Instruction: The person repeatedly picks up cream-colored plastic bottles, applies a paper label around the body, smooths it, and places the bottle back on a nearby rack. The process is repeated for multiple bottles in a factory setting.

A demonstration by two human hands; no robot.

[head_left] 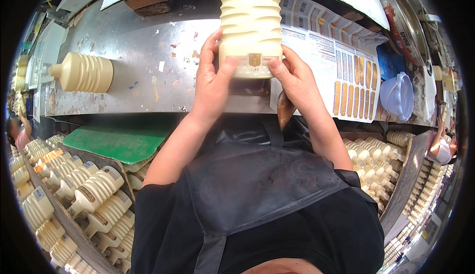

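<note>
Between my hands is a cream-coloured plastic bottle point(250, 31) with wavy ridges, its base toward me and its neck end cut off by the top of the picture. It carries a gold strip label at the far end and a small crest label near the base. My left hand point(213, 78) grips its left side, thumb on the front near the base. My right hand point(298, 83) clasps the right side, thumb beside the crest label. Below the right hand a brown, pointed object point(285, 109) hangs at the table edge; its kind is unclear.
A second cream bottle point(89, 73) lies on the metal table point(143, 71) at left. Label sheets point(366, 46) spread out at right, beside a pale blue bucket point(397, 96). A green board point(116, 138) is below the table's left edge. Crates of bottles point(106, 185) stand on both sides.
</note>
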